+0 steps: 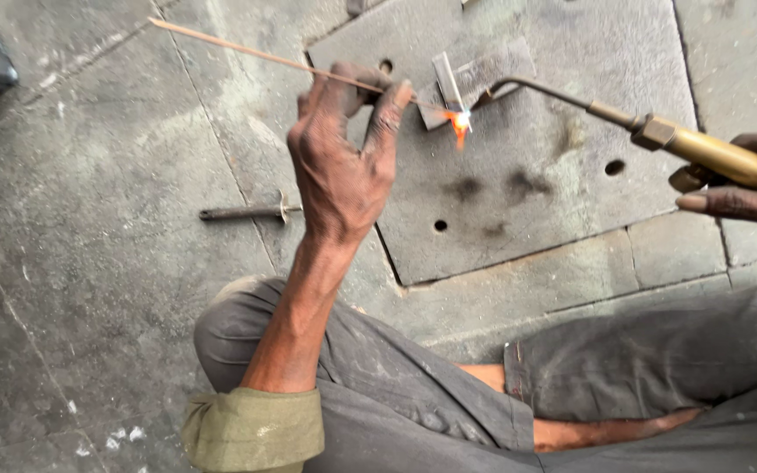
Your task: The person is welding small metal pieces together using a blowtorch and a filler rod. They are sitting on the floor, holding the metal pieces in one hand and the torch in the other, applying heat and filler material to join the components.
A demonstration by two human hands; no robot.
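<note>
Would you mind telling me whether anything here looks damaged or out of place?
The grey metal plate carries dark scorch smudges below the torch flame. A small rod tool lies loose on the stone floor, apart from the plate. Otherwise nothing stands out.

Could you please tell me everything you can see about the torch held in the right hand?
The torch has a brass-coloured handle, a brass fitting at its front, and a thin dark metal tube that curves down at the tip. It lies nearly level, pointing left. The right hand grips the handle at the frame's right edge. A small orange flame burns at the tip, over a small metal piece on the grey metal plate, where the thin rod also ends.
</note>
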